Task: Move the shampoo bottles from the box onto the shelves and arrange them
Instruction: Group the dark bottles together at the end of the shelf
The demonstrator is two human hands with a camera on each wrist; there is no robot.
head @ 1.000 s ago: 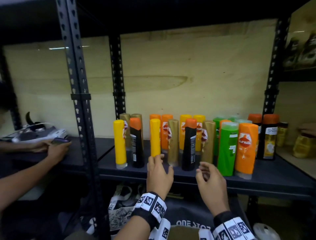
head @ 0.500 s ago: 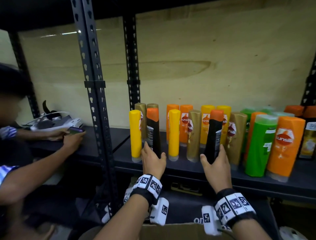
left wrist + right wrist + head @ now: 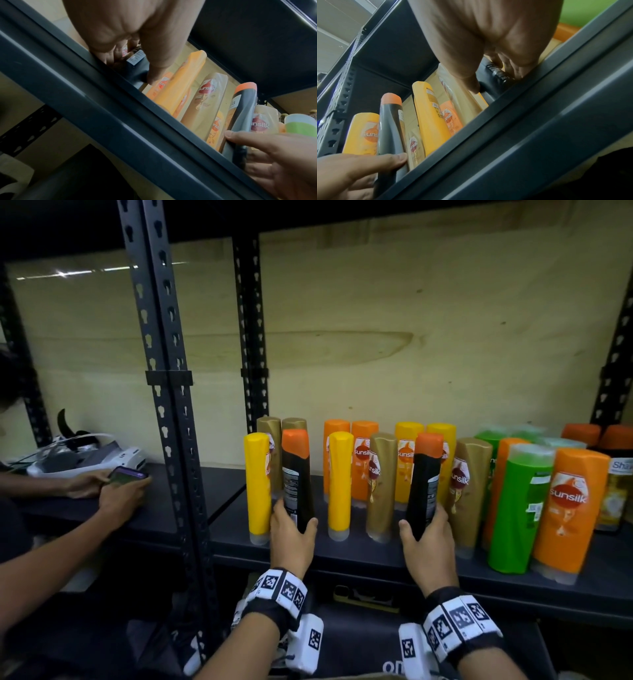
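Head view: both hands' fingers round black bottles [image 3: 297, 481] [image 3: 423, 491]; wrist views: thumbs only.

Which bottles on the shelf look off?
The two black bottles, one gripped in each hand, lean and show back labels. Both yellow front bottles are turned edge-on. Nothing spilled.

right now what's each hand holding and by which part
Left hand grips the left black bottle by its lower body; right hand grips the right black bottle likewise.
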